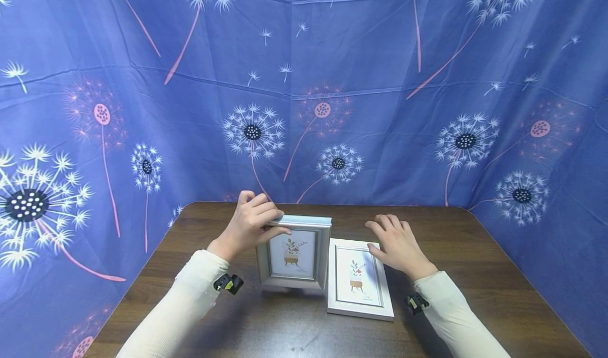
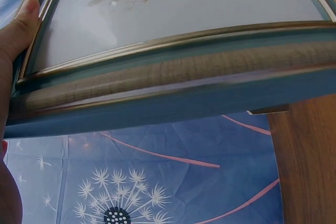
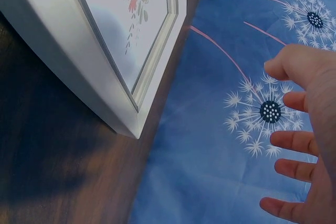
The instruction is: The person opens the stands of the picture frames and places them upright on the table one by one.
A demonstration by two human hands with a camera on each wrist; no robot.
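Dandelion-print blue cloth backs a dark wooden table (image 1: 475, 273). Grey picture frame (image 1: 294, 252) stands upright, portrait, left hand (image 1: 247, 228) curled over its top corner. Just beside it, white frame (image 1: 358, 279) lies flat lengthwise; right hand (image 1: 399, 244) hovers slack-fingered, holding nothing.

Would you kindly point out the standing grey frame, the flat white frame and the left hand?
grey frame (image 1: 323, 257), head view, its right side rail.
white frame (image 1: 359, 310), head view, its bottom rail.
left hand (image 1: 247, 226), head view, back of the hand.
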